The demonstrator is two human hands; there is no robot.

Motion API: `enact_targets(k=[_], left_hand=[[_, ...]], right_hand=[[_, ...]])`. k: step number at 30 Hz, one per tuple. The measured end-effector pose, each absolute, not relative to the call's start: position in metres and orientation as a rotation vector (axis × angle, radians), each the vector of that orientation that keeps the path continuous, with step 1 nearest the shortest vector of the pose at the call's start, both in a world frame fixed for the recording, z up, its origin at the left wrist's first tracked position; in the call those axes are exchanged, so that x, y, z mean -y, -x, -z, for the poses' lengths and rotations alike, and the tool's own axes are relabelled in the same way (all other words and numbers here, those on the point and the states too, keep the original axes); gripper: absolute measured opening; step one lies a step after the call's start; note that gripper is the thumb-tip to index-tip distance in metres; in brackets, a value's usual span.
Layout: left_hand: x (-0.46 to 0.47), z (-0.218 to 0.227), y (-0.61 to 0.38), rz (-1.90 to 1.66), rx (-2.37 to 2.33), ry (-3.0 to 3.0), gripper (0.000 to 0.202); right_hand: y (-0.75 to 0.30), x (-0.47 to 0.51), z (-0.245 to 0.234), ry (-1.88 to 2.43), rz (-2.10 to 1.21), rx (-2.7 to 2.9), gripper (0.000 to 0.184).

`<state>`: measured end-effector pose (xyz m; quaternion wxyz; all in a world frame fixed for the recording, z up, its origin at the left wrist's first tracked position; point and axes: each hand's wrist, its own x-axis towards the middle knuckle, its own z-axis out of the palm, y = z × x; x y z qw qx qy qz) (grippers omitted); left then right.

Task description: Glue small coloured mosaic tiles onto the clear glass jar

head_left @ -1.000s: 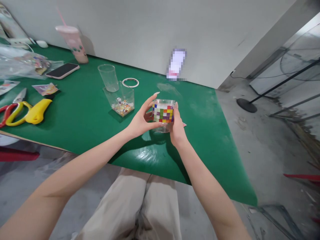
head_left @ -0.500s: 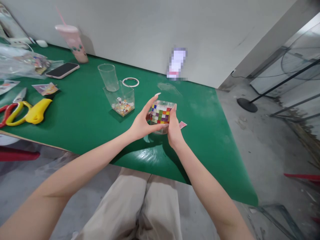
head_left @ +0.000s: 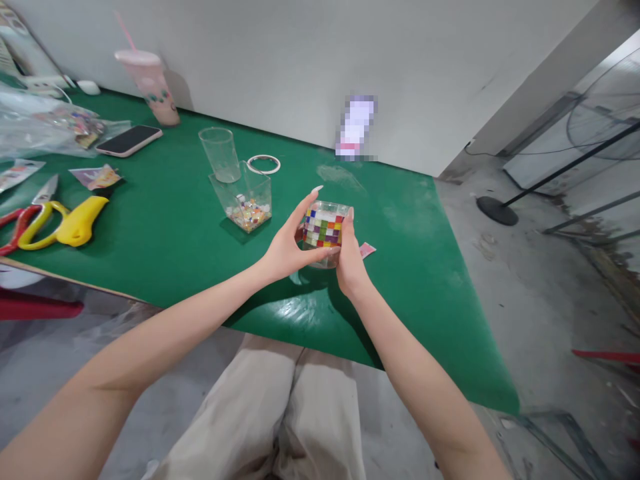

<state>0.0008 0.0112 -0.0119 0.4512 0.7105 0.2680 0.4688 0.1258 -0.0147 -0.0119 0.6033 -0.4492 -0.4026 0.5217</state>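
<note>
A clear plastic cup (head_left: 324, 230) banded with small coloured mosaic tiles is held just above the green table (head_left: 165, 227). My left hand (head_left: 287, 243) wraps its left side, fingers curled round it. My right hand (head_left: 349, 260) grips its right side, one finger up along the rim. A clear square container (head_left: 243, 200) with loose coloured tiles in its bottom stands to the left. Behind that container sits an empty clear cup (head_left: 221, 155), with a white ring (head_left: 263, 164) lying beside it.
Yellow and red scissors (head_left: 55, 223) lie at the left, with a phone (head_left: 136, 141), a pink tumbler with a straw (head_left: 150, 87) and plastic bags (head_left: 45, 127) behind. A small pink piece (head_left: 367, 250) lies by the cup. A fan stand (head_left: 495, 210) is on the floor, right.
The tiled cup and both hands have shifted slightly left and tilted a little; the grip is the same.
</note>
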Motion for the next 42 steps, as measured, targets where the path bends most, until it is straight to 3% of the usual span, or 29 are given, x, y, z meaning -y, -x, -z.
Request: enact_targets(k=[4, 10, 13, 22, 30, 42], left_hand=[[-0.011, 0.011, -0.002, -1.135, -0.591, -1.716, 0.100], [-0.013, 0.006, 0.003, -1.237, -0.521, -1.669, 0.070], [-0.013, 0.006, 0.003, -1.227, -0.584, -1.650, 0.070], [-0.011, 0.006, -0.003, -1.103, -0.546, -1.605, 0.096], [-0.008, 0.004, -0.001, -1.064, -0.455, -1.562, 0.087], [-0.009, 0.003, -0.001, -1.107, -0.502, -1.579, 0.079]], right_hand=[[-0.135, 0.014, -0.001, 1.012, -1.347, 0.697, 0.058], [-0.152, 0.015, -0.016, 0.943, -1.619, 0.583, 0.072], [-0.150, 0.016, -0.017, 0.941, -1.649, 0.579, 0.071], [-0.149, 0.013, -0.006, 0.921, -1.575, 0.617, 0.061], [-0.149, 0.013, -0.002, 0.974, -1.449, 0.828, 0.067], [-0.145, 0.015, -0.008, 1.027, -1.385, 0.735, 0.057]])
